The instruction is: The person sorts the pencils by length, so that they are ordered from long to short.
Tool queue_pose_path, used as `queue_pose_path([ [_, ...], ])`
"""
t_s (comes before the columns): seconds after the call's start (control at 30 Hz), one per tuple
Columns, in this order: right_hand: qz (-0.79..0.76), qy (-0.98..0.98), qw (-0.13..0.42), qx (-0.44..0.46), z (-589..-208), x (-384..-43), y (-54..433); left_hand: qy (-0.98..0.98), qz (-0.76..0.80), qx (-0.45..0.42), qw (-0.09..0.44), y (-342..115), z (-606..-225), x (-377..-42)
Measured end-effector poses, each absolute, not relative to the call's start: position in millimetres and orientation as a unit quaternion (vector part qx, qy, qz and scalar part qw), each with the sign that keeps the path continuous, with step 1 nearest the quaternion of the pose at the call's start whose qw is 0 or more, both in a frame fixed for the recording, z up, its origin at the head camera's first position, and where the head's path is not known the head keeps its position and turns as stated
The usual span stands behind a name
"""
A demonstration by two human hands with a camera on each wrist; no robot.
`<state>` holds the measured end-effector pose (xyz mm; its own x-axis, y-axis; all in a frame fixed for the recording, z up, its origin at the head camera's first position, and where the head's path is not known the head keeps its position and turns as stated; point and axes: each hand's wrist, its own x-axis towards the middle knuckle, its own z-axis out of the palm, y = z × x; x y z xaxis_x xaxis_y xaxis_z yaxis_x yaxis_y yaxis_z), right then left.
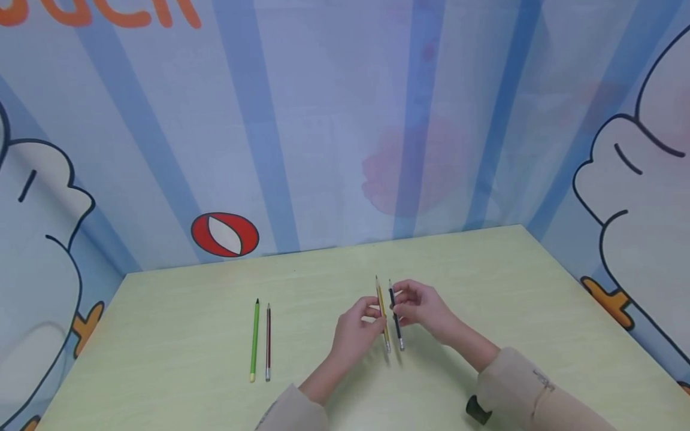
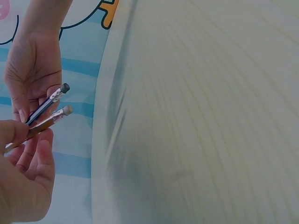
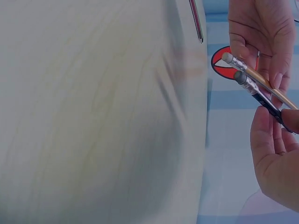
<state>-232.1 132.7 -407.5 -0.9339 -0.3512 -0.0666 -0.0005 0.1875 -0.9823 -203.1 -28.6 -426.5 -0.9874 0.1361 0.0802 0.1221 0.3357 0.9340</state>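
My left hand (image 1: 356,331) pinches a yellow pencil (image 1: 382,302) between thumb and fingers, its sharpened tip up and its eraser end down. Close beside it, my right hand (image 1: 426,308) holds a dark blue pencil (image 1: 398,326) the same way, nearly parallel. Both pencils are raised over the table, casting shadows below. In the left wrist view the yellow pencil's pale eraser (image 2: 67,110) and the dark pencil's grey eraser (image 2: 64,87) lie near each other. From the right wrist, the dark pencil (image 3: 261,99) shows in front of the yellow one (image 3: 261,80).
On the pale wooden table (image 1: 178,335), a green pencil (image 1: 255,341) and a dark red pencil (image 1: 268,344) lie side by side to the left. A black object (image 1: 477,410) is by the right sleeve. A printed cartoon backdrop (image 1: 334,149) rises behind the table.
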Motion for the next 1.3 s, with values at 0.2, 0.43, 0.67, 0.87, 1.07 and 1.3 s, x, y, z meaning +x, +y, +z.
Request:
queue_pose_path([
  [0.2,-0.624,0.754,0.154,-0.134,-409.0,-227.8,131.6,0.807,0.583,0.092,0.014,-33.3,-424.8,-197.7],
  [0.43,-0.629,0.747,0.162,-0.144,-413.0,-225.8,129.6,0.801,0.590,0.098,0.027,-35.9,-428.5,-196.6],
  [0.67,-0.629,0.744,0.165,-0.151,-414.9,-225.2,129.1,0.797,0.595,0.097,0.030,-36.7,-429.2,-195.9],
  [0.87,-0.629,0.745,0.168,-0.147,-415.6,-223.7,128.4,0.803,0.588,0.093,0.034,-37.6,-430.5,-195.0],
  [1.07,-0.628,0.746,0.170,-0.143,-416.4,-221.3,127.4,0.802,0.589,0.090,0.046,-38.5,-431.1,-191.3],
  [1.3,-0.625,0.748,0.173,-0.140,-418.6,-219.9,126.4,0.804,0.586,0.086,0.048,-43.0,-433.7,-190.8],
])
